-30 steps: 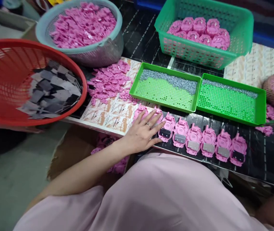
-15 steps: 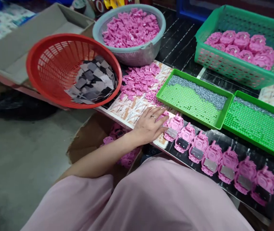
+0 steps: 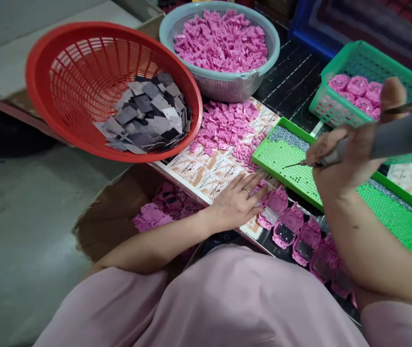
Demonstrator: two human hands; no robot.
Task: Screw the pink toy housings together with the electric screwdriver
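My left hand (image 3: 233, 205), a ring on one finger, lies with its fingers stretched out over a pink plastic casing (image 3: 261, 186). Much of that casing is hidden beneath the fingers. Beside it runs a row of pink casings (image 3: 277, 200), several with a grey or black metal plate across the lower part. In my right hand (image 3: 350, 168) is a grey electric screwdriver (image 3: 405, 132). Its thin bit points left over a green perforated tray (image 3: 278, 156). Small silvery screws (image 3: 293, 139) gather along the tray's far side. Whether the bit carries a screw is too small to tell.
A red basket (image 3: 56, 115) of metal plates stands at left, behind it a grey-blue basin (image 3: 220, 84) of pink parts. Loose pink pieces (image 3: 224, 125) cover the board. A second green tray (image 3: 397, 221) and a green basket (image 3: 331, 103) are at right. Below sits a cardboard box (image 3: 97, 207).
My right hand has come into view from the right with the electric screwdriver, its bit over the screw tray. My left hand stays on the same casing. The camera view has shifted.
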